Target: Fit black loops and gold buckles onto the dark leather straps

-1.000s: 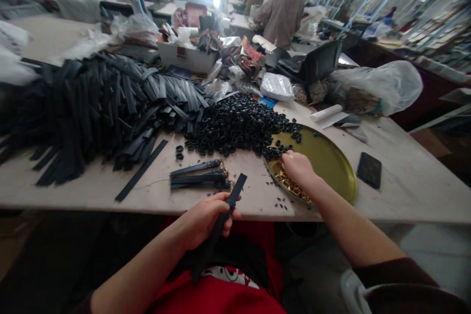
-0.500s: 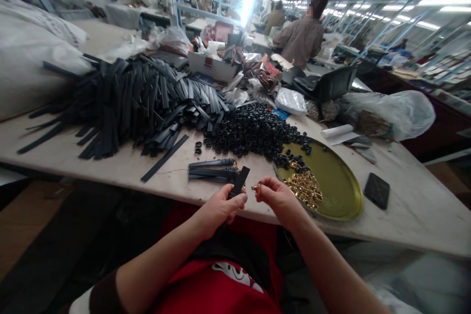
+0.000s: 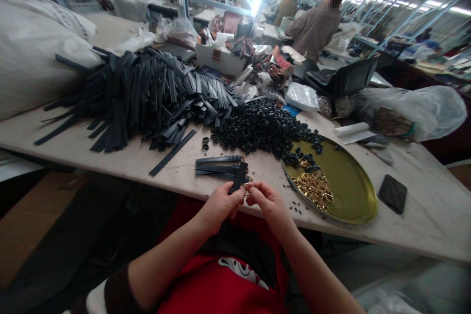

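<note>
My left hand grips a black strap, whose flat end sticks up above the fingers. Pinched in my right hand is a small gold buckle, held right at the strap; my fingers partly hide it, so its exact shape is unclear. The two hands meet at the table's front edge. Just beyond them lie several finished-looking black straps with gold hardware at their right ends. To the right, gold buckles are heaped on a round gold tray.
A big pile of black strips covers the left of the table. Small black loops are heaped in the middle, spilling onto the tray. A phone lies at right. Plastic bags and scraps stand behind; a person is farther back.
My right hand has moved left with the gold buckle, bringing it against the strap in my left hand. The whole view has shifted slightly.
</note>
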A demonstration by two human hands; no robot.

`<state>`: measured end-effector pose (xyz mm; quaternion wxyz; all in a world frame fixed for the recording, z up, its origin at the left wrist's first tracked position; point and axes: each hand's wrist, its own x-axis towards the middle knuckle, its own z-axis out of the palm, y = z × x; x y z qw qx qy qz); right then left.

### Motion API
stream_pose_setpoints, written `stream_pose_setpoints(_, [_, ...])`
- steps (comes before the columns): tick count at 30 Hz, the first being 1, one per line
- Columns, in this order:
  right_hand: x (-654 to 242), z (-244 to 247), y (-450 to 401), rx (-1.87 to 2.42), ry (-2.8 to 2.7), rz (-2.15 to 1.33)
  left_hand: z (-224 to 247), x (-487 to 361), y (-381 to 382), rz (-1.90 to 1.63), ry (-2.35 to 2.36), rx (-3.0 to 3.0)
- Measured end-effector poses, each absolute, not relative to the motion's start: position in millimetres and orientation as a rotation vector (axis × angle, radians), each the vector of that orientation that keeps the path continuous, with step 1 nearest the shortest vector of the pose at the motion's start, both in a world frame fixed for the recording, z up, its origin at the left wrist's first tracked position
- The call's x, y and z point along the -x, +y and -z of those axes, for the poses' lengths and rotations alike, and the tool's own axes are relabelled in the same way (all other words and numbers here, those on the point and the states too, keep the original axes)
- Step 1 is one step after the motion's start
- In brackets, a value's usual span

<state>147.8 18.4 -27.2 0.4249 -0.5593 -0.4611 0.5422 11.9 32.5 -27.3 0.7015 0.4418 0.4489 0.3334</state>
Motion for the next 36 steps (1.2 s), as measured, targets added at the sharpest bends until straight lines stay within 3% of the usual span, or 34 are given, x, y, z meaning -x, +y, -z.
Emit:
stream_pose_setpoints(9, [-163.3,35.8,17.3,1.32,-1.577,-1.111,33.3,-7.3,44.1,-0.554,0.977,-1.001])
stream_pose_setpoints(15, [-169.3,36.1,25.2,1.248,-1.344,-1.461,33.4,-9.3,48.3,-0.441,0.854,-0.962])
stream_pose_setpoints(22, [-167.4,38.8,24.9,1.28,-1.183,-1.402,34.0,-9.7,51.6,-0.518,0.876,-0.86])
stream_pose_setpoints(30, [-160.8,36.4,27.4,1.057,-0.228,-1.627,40.2,0.1,37.3,-0.482,1.086,-1.529])
stream_pose_setpoints(36, [-148.5,39.1,12.7,1.053,-0.295,-1.651,28.0,3.8,31.8,-0.411,1.005,-1.714])
